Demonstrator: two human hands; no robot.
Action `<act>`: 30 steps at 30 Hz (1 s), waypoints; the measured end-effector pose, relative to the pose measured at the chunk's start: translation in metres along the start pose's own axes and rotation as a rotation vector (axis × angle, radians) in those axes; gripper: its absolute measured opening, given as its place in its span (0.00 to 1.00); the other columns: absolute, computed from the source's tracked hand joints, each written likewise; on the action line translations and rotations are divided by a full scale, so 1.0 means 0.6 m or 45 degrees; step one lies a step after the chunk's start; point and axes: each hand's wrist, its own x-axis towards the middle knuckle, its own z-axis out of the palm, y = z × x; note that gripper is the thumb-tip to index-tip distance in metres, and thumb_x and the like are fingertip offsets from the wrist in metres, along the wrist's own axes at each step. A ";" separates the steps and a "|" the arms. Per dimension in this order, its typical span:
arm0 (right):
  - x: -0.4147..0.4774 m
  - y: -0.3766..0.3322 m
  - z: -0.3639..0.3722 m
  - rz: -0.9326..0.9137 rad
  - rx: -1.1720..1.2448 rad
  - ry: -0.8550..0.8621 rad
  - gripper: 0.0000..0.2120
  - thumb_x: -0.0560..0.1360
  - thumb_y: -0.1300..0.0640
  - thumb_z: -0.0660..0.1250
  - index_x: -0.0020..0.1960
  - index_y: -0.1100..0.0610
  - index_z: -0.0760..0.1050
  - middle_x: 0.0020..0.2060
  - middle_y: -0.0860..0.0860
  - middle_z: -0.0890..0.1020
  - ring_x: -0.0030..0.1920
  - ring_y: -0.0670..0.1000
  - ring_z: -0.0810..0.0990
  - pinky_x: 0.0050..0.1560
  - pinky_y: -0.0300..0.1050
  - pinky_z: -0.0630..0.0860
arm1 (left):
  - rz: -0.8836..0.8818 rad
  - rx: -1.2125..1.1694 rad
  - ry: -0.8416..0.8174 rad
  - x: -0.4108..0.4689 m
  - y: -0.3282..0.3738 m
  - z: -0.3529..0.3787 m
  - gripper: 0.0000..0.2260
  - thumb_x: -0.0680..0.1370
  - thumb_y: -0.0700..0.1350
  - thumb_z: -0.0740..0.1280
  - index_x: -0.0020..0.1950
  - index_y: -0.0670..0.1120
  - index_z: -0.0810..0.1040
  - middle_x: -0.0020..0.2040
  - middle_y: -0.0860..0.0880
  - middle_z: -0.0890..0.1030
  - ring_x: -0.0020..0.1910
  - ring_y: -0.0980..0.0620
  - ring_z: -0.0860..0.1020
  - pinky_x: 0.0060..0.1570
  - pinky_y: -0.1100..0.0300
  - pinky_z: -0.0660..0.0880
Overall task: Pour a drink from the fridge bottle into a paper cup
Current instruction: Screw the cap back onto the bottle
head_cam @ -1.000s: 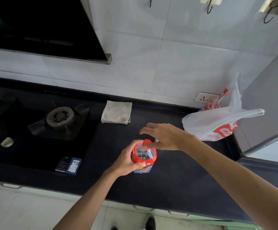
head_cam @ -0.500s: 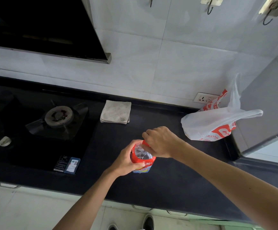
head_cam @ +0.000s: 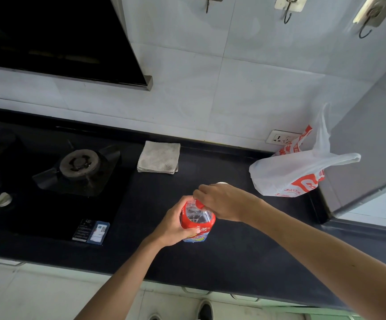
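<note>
The bottle [head_cam: 197,218] stands upright on the black counter [head_cam: 245,262], near the front edge, to the right of the stove [head_cam: 49,204]. The left hand [head_cam: 173,227] grips it around the red label, fingers wrapped round the far side and thumb across the front. The right hand [head_cam: 224,202] sits on top, its fingers curled down and pinching the red cap [head_cam: 200,205], most of which is hidden under them.

A second ago the right hand hovered above the cap with its fingers spread and loose. Half a second ago it had closed onto the cap, and now it remains clamped there, with the knuckles turned a little further toward the wall. The left hand's grip and the bottle's spot on the counter are unchanged.

A thin white rim [head_cam: 221,183] shows just behind the right hand; too little is visible to tell what it is. A folded cloth [head_cam: 158,157] lies near the wall beside the stove. A white and red plastic bag [head_cam: 286,174] sits at the right end of the counter, below a wall socket [head_cam: 279,137].
</note>
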 end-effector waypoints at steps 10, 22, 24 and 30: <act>0.008 0.004 0.033 0.149 -0.003 0.187 0.25 0.81 0.38 0.54 0.59 0.59 0.73 0.47 0.53 0.82 0.45 0.55 0.83 0.48 0.50 0.80 | 0.042 -0.014 0.021 -0.001 0.000 0.001 0.35 0.68 0.42 0.79 0.69 0.57 0.66 0.63 0.56 0.76 0.63 0.54 0.78 0.56 0.58 0.80; -0.003 0.007 0.023 0.095 0.209 0.166 0.18 0.81 0.46 0.62 0.62 0.60 0.72 0.52 0.55 0.82 0.47 0.56 0.83 0.51 0.51 0.81 | 0.039 -0.001 0.028 0.001 -0.004 0.000 0.35 0.68 0.42 0.79 0.69 0.57 0.67 0.62 0.56 0.77 0.62 0.55 0.79 0.56 0.58 0.80; -0.003 -0.002 0.031 0.170 0.181 0.221 0.18 0.80 0.45 0.63 0.58 0.60 0.72 0.47 0.54 0.82 0.42 0.56 0.83 0.45 0.51 0.81 | 0.052 -0.002 0.038 0.001 -0.003 0.000 0.34 0.68 0.42 0.79 0.69 0.56 0.67 0.61 0.55 0.78 0.62 0.54 0.79 0.56 0.58 0.80; -0.002 -0.027 0.053 0.420 0.127 0.369 0.18 0.80 0.43 0.60 0.50 0.60 0.72 0.40 0.54 0.82 0.35 0.56 0.80 0.37 0.50 0.79 | 0.070 0.018 0.045 0.001 0.001 0.001 0.34 0.68 0.43 0.79 0.68 0.56 0.67 0.61 0.57 0.78 0.61 0.56 0.79 0.57 0.57 0.81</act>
